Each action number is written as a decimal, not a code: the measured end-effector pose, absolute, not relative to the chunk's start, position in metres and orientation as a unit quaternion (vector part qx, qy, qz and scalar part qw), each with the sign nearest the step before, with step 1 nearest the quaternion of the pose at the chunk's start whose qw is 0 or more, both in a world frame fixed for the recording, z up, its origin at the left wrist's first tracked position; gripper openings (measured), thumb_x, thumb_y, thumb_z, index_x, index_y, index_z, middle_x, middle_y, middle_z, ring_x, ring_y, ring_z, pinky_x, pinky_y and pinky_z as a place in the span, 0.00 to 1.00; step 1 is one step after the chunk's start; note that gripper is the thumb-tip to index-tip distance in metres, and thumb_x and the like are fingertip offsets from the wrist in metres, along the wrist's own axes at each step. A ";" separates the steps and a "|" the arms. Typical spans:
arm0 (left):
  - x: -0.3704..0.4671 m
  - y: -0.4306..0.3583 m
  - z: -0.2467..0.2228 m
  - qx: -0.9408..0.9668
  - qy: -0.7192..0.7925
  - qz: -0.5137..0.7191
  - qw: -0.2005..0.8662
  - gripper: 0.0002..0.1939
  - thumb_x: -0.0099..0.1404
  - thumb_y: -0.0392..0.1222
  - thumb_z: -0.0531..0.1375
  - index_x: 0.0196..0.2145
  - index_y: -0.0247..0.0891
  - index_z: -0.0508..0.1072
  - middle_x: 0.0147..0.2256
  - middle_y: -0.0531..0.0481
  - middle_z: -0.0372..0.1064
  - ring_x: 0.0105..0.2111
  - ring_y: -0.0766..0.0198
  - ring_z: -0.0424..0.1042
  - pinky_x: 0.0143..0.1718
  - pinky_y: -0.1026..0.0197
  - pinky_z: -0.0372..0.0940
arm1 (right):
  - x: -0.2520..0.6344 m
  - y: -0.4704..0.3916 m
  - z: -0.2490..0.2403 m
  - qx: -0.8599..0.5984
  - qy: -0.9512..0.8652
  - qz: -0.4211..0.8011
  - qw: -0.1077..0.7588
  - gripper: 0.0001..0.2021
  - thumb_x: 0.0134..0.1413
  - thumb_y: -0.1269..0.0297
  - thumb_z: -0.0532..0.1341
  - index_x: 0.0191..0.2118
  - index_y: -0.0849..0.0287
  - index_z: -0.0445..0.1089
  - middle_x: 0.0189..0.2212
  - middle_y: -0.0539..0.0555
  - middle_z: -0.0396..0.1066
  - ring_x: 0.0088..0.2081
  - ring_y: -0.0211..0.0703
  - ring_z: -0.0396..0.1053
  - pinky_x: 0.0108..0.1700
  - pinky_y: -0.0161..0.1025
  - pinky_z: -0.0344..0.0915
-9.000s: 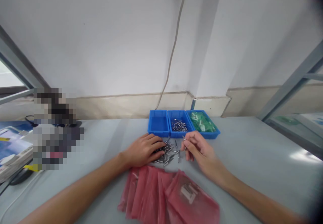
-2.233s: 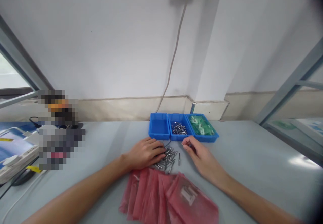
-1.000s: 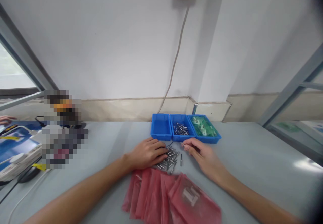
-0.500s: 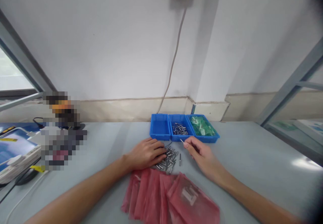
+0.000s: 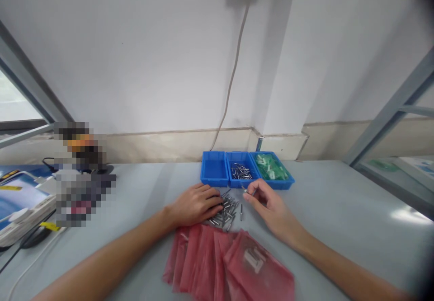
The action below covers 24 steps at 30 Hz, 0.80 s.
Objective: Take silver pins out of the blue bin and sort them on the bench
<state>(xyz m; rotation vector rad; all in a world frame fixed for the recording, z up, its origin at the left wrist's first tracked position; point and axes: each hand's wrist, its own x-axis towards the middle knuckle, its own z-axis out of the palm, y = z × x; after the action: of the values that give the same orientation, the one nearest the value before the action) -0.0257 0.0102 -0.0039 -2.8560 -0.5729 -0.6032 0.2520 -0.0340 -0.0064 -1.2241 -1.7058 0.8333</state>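
Observation:
My left hand [image 5: 198, 204] lies palm down on the table, its fingers extended over the left side of a pile of slim metal pins [image 5: 226, 210]. To the right of the pile, my right hand [image 5: 269, 204] pinches one small metal pin [image 5: 244, 188] between thumb and fingertips. That pin is partly hidden by the fingers and points toward the blue trays. A single loose pin [image 5: 241, 212] lies apart from the pile, between it and my right hand. In front of the pile, several red plastic bags [image 5: 206, 260] overlap in a fan.
Three blue trays stand in a row: a bare left tray [image 5: 214, 167], a middle tray [image 5: 240, 184] with metal pins, and a right tray [image 5: 276, 185] with green bags. A white power strip [image 5: 27, 219] and cables lie at the far left. The wall [image 5: 169, 145] rises behind.
My right hand's fingers have curled and turned slightly around the pin, so less of it shows. The left hand stays in place. The view has shifted a little.

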 end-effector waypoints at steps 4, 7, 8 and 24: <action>-0.026 0.010 -0.004 -0.957 -0.192 -0.202 0.082 0.16 0.82 0.47 0.52 0.52 0.37 0.77 0.46 0.45 0.76 0.41 0.61 0.76 0.46 0.57 0.70 | 0.253 -0.033 -0.005 -0.483 -0.680 0.336 0.437 0.13 0.70 0.50 0.62 0.39 0.53 0.66 0.32 0.47 0.65 0.32 0.42 0.62 0.34 0.38 0.62; -0.026 0.010 -0.004 -0.956 -0.192 -0.204 0.083 0.16 0.82 0.47 0.52 0.52 0.37 0.77 0.46 0.44 0.77 0.42 0.60 0.76 0.46 0.57 0.70 | 0.254 -0.029 -0.008 -0.472 -0.681 0.353 0.435 0.14 0.70 0.48 0.61 0.40 0.53 0.69 0.30 0.47 0.66 0.31 0.42 0.63 0.33 0.37 0.64; -0.026 0.010 -0.004 -0.956 -0.191 -0.205 0.084 0.16 0.82 0.47 0.52 0.52 0.37 0.77 0.46 0.44 0.77 0.42 0.60 0.76 0.46 0.57 0.70 | 0.255 -0.028 -0.009 -0.468 -0.680 0.363 0.433 0.14 0.70 0.47 0.61 0.41 0.53 0.70 0.31 0.48 0.67 0.30 0.42 0.64 0.33 0.38 0.64; -0.026 0.010 -0.003 -0.957 -0.190 -0.201 0.081 0.16 0.82 0.47 0.52 0.52 0.37 0.77 0.46 0.44 0.77 0.42 0.59 0.76 0.46 0.57 0.69 | 0.253 -0.029 -0.007 -0.477 -0.662 0.365 0.449 0.12 0.72 0.50 0.59 0.44 0.52 0.69 0.30 0.47 0.66 0.30 0.43 0.66 0.36 0.40 0.67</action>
<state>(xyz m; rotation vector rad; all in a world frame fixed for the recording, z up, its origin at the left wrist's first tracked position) -0.0256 0.0103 -0.0033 -2.8619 -0.5694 -0.6023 0.2532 -0.0293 -0.0069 -1.1791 -1.6373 0.9039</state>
